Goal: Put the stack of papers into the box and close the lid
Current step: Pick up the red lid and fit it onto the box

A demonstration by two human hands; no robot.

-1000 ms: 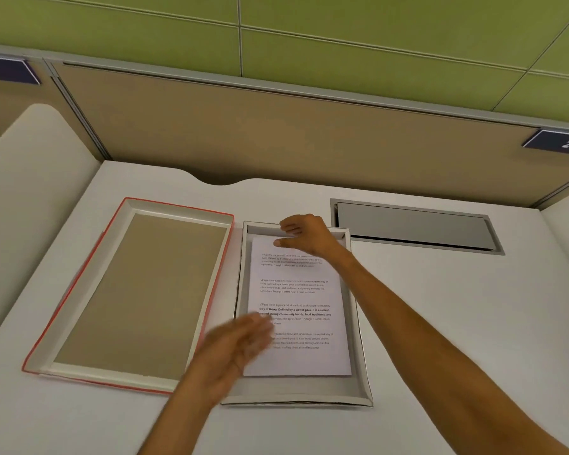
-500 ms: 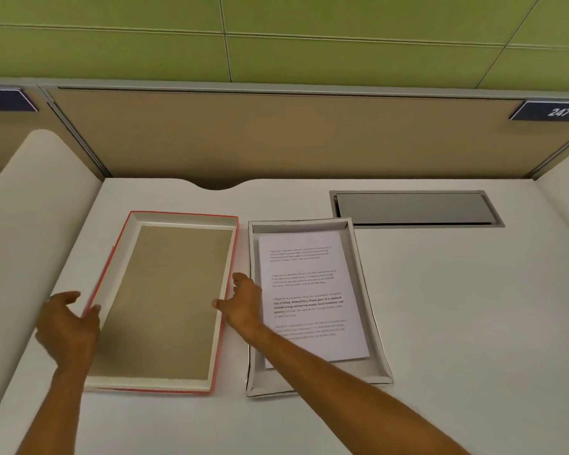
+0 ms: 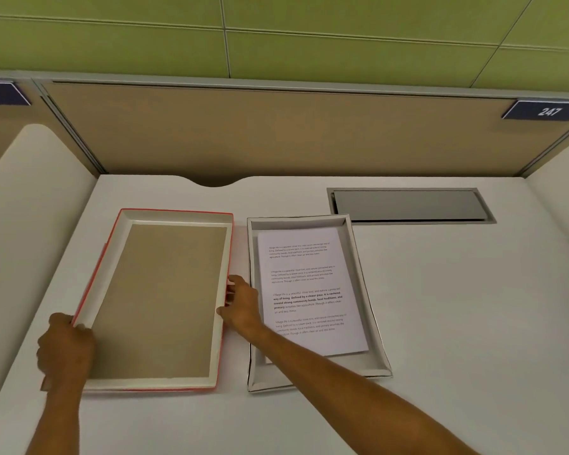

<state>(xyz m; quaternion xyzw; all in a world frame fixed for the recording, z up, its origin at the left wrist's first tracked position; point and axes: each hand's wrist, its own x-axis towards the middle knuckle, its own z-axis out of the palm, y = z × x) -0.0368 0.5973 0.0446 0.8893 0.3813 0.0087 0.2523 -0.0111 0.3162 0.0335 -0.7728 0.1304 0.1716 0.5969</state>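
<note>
The red-edged lid (image 3: pixel 160 300) lies upside down on the white desk, its brown inside facing up. My left hand (image 3: pixel 64 349) grips the lid's left rim near the front corner. My right hand (image 3: pixel 243 305) holds the lid's right rim, fingers curled over the edge. Right of the lid sits the shallow white box (image 3: pixel 372 323), uncovered. The stack of printed papers (image 3: pixel 309 290) lies flat inside it, slightly skewed. My right forearm crosses the box's front left corner.
A grey metal cable hatch (image 3: pixel 408 205) is set into the desk behind the box. A tan partition panel (image 3: pixel 276 133) stands along the desk's far edge. White side dividers rise at both sides of the desk (image 3: pixel 473 307).
My right hand left the papers and moved to the lid's right rim. My left hand swung out to the lid's left rim and closed on it. The camera view shifted.
</note>
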